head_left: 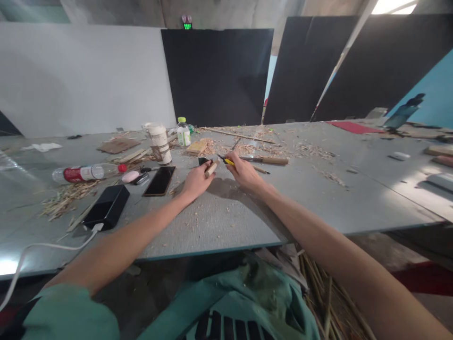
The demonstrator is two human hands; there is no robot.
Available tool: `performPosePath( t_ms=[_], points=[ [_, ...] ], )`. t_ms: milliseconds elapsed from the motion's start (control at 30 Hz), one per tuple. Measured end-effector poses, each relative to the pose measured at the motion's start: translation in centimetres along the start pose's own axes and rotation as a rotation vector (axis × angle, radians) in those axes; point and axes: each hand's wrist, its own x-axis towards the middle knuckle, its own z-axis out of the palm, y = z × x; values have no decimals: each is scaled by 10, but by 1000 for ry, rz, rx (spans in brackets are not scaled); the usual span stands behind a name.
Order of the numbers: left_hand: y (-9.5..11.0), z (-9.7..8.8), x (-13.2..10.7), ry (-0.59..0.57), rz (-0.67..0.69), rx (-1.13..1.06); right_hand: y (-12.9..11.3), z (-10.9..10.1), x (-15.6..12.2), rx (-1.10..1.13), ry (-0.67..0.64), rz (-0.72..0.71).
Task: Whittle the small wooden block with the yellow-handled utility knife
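My left hand (198, 180) is closed around a short, pale piece of wood (211, 169), one end of which sticks out towards me. Something small and black shows at its fingertips. Close on the right, my right hand (244, 171) grips a slim yellow-and-black craft knife (229, 162), its dark tip pointing left towards the wood. Whether the tip touches the wood I cannot tell. Just beyond the right hand lies a tool with a wooden handle (275, 161). A thin stick-like tool (261, 170) lies beside it, partly hidden by the hand.
Left of my hands lie a phone (160, 181), a black power bank (107, 207) with a white cable, and a clear bottle (88, 173) on its side. A paper cup (159, 144) and a small upright bottle (183, 132) stand behind. Wood shavings (314, 151) litter the table.
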Motion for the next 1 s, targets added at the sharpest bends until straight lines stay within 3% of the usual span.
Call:
performPosePath(
  t_ms=[133,433,800,1000],
  points=[
    [-4,5,3,-45,-22,4,-10,-5,-2,-81,-101,-87],
    [-15,4,9,-38,-88,53,-14,-13,-6,-92,-136,-239],
    [-17,9,9,-46,-46,170,5,-2,-7,-242,-102,-275],
    [-15,8,8,-58,-40,280,11,5,-6,-446,-108,-142]
  ],
)
